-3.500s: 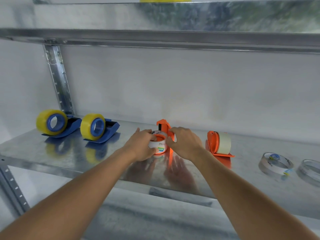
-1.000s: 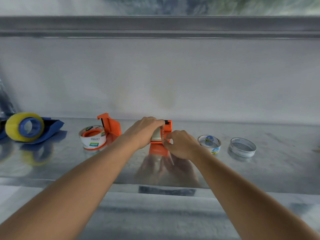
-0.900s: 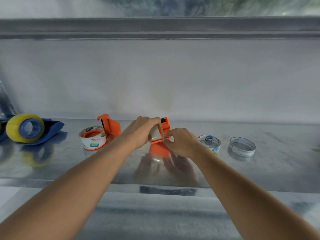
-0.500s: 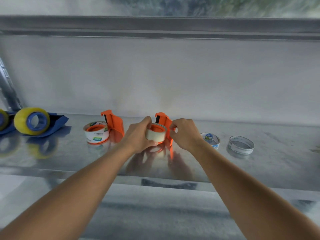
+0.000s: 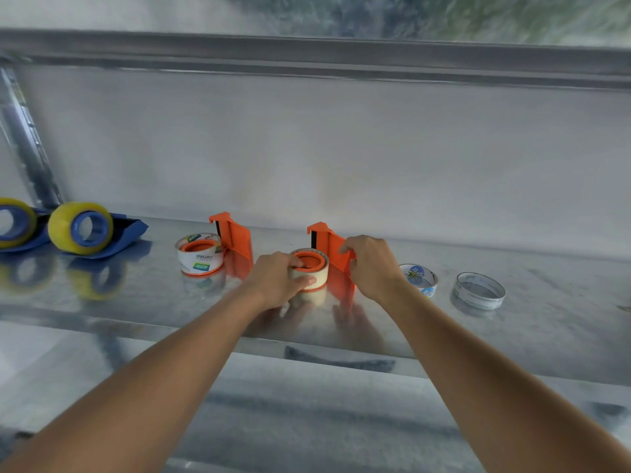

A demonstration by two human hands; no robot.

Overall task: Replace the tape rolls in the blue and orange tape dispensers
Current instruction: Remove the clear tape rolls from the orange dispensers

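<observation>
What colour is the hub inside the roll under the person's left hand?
Orange hub, shown in the head view.

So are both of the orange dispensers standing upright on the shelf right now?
No, both orange dispensers lie on their sides on the shelf, each roll's orange hub facing up.

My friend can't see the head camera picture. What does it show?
Two hands work on an orange tape dispenser on a metal shelf: the left hand holds its tape roll, the right hand steadies its upright part.
</observation>
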